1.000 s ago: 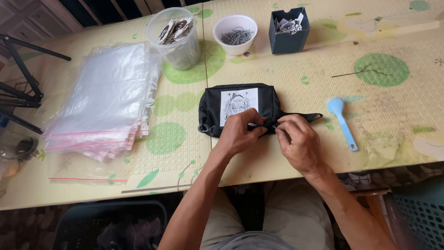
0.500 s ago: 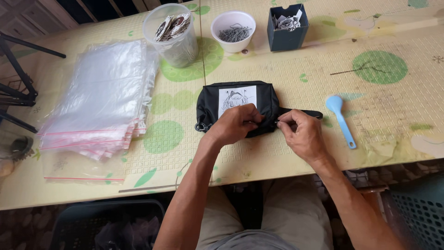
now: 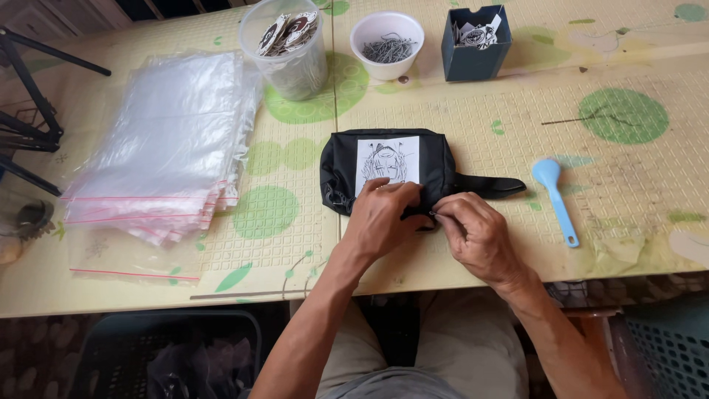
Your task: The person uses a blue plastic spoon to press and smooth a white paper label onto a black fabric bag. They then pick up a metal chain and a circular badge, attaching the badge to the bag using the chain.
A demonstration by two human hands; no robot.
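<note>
A: Where is the small black fabric pouch (image 3: 384,166) with the white picture patch?

B: Flat at the table's (image 3: 458,111) near edge. The left hand (image 3: 384,214) presses it down; the right hand (image 3: 476,236) pinches something tiny at its lower edge.

A: Any tip?

B: Hold the pouch steady and keep the pinch tight.

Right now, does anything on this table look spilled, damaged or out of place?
Nothing spilled or broken. The table covering is stained and scuffed near its right edge by the blue spoon. The stack of clear bags is fanned unevenly, one bag lying loose at the front. Both hands, left hand and right hand, rest on the black pouch.
</note>
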